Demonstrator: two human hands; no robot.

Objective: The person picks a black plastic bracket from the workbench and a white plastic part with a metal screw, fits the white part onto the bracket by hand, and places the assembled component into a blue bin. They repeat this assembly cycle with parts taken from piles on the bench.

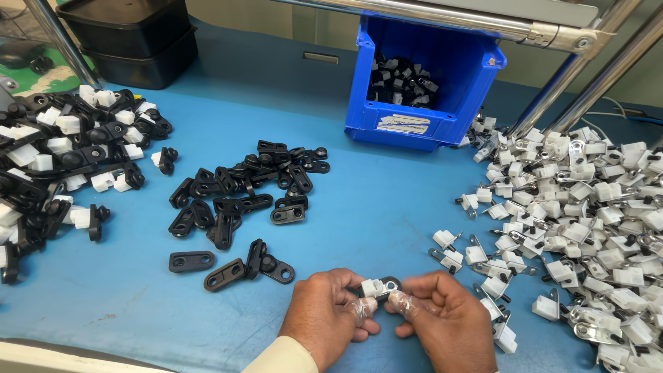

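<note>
A blue bench (387,221) runs under metal rails (442,17). One blue bin (421,76) stands at 12 o'clock and two stacked black trays (128,38) at 11. Three heaps lie around: black links (242,193) at centre, mixed parts (55,152) at 9, white clips (587,228) at 3. At 6, the left hand (324,314) and right hand (442,318) pinch one clip (380,286) between their fingertips.

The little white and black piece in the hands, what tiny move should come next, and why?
Probably press the white block fully onto the black bracket. The left hand pinches the white part and the right hand pinches the black one, and the two already touch. The pile at far left shows black and white parts joined, so seating them together seems the likely move.
</note>
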